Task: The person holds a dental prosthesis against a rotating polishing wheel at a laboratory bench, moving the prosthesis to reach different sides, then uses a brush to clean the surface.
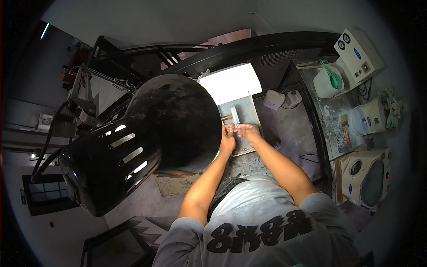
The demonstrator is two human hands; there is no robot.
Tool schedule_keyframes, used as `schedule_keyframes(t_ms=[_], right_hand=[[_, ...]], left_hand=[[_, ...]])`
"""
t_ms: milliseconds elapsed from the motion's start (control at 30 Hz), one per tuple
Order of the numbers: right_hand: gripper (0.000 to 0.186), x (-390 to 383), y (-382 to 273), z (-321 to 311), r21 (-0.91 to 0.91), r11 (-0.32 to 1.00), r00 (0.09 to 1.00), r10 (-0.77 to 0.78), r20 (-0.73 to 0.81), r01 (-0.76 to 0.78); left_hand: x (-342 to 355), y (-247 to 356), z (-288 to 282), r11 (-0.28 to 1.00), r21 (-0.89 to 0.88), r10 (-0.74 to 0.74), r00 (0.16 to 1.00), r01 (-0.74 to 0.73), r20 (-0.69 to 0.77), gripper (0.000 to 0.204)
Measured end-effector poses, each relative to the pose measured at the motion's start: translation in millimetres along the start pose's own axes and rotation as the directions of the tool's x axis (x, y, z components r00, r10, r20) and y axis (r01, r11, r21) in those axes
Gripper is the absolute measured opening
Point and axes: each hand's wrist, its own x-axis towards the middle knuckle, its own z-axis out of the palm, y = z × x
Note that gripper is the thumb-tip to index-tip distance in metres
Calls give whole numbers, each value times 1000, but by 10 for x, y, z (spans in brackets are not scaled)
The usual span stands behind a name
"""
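My left hand (pixel 227 139) and my right hand (pixel 249 134) meet in front of me, fingertips pinched together around a small pale, pinkish piece (pixel 236 127). It is too small to tell its kind. Just beyond the fingertips is a narrow whitish wheel (pixel 235 115) on a brass-coloured spindle (pixel 227 118). The piece is at the wheel's near edge; whether they touch, I cannot tell. Past the wheel sits a brightly lit white housing (pixel 231 84). The black lamp shade hides part of my left hand's surroundings.
A big black lamp (pixel 173 124) hangs close on the left. To the right, a side bench (pixel 318 102) bears a white machine with gauges (pixel 356 55), a white tub (pixel 328 83), a brush (pixel 345 127) and another machine (pixel 367 178). White jugs (pixel 273 99) stand beyond the worktop.
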Motion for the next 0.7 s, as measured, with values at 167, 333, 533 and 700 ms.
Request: schedule_keyframes(t_ms=[167, 333, 533, 700], right_hand=[[17, -16, -12, 21, -25, 1000, 1000, -6, -16, 5], [15, -4, 4, 12, 16, 1000, 1000, 6, -14, -6], [17, 14, 27, -18, -1, 1000, 1000, 9, 2, -9], [16, 13, 34, -25, 8, 1000, 1000, 1, -6, -1]], left_hand=[[-4, 2, 5, 993, 65, 101, 995, -101, 1, 11], [11, -24, 11, 999, 43, 28, 1000, -28, 11, 11], [30, -98, 11, 996, 65, 66, 998, -67, 18, 10], [13, -81, 24, 998, 30, 59, 998, -59, 13, 10]])
